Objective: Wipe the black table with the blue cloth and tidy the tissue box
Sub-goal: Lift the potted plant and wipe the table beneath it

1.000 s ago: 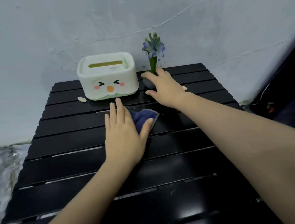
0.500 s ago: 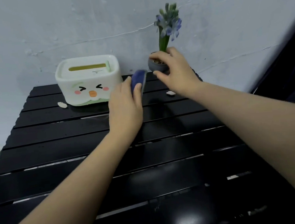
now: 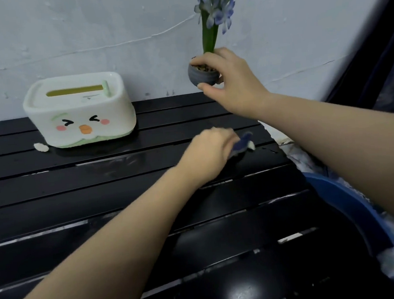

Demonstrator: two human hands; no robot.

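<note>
- Right hand (image 3: 231, 85) closed around a small grey pot (image 3: 203, 74); fingers over the rim, thumb under the base. Pot is lifted clear of the table (image 3: 101, 204), above its far right corner.
- Pot carries a plant (image 3: 213, 13) with green stem and blue-purple flowers, upright against the grey wall (image 3: 87, 28).
- Left hand (image 3: 209, 153) gripping the blue cloth (image 3: 241, 144), fingers curled over it; hand is motion-blurred. Cloth sticks out to the right of the knuckles, near the right edge of the table, on or just above the slats; contact cannot be told.
- A small white bit (image 3: 251, 145) shows at the tip of the cloth; what it is cannot be told.
- Tissue box (image 3: 78, 111), white with a cartoon face and green base, stands on the table near the far left corner, slot on top.
- Small white scrap (image 3: 41, 147) lies on the table just beside the box's front left corner.
- Blue curved rim (image 3: 343, 199) of some object shows past the table's right edge.
</note>
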